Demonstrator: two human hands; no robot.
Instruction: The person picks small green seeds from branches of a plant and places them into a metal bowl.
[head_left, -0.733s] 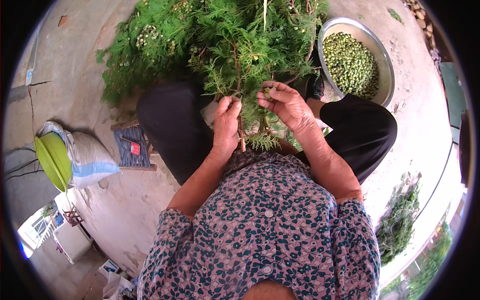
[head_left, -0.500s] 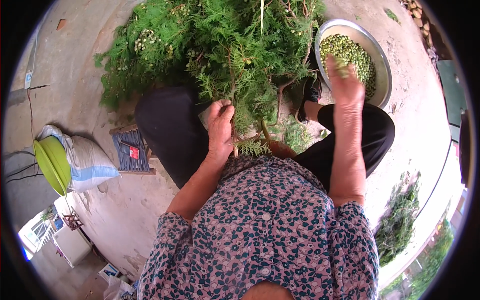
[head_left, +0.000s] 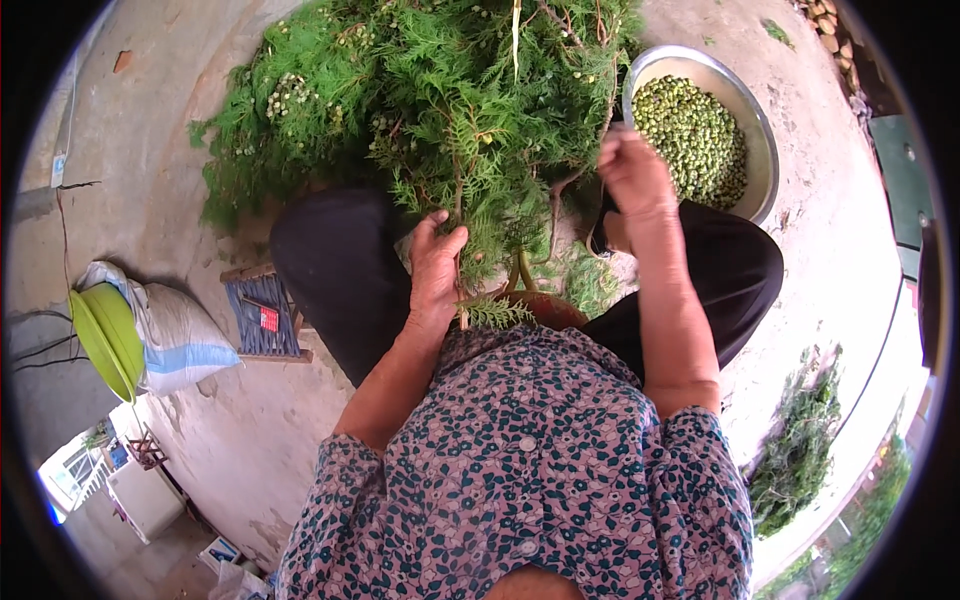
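My left hand (head_left: 435,268) is closed around the stem of a leafy evergreen branch (head_left: 460,180), held upright between my knees. Its lower end and a small green sprig (head_left: 497,312) reach toward my lap. Over the floor just left of a metal basin (head_left: 766,165) is my right hand (head_left: 638,180), its fingers smeared by motion, so I cannot see whether anything is in them. Small round green cones (head_left: 690,140) are heaped inside the basin. Beyond my knees lies a big pile of cut evergreen branches (head_left: 320,120), with pale green cones among the leaves.
To my left are a low stool (head_left: 265,315) with a dark woven seat, a white sack (head_left: 185,325) and a lime-green basin (head_left: 105,340). Stripped greenery (head_left: 800,450) lies on the floor at lower right. A green panel (head_left: 900,175) stands at far right.
My right hand has moved left and slightly down, from over the basin to beside it; green cones showed at its fingers before. My left hand stays on the branch, shifting only slightly.
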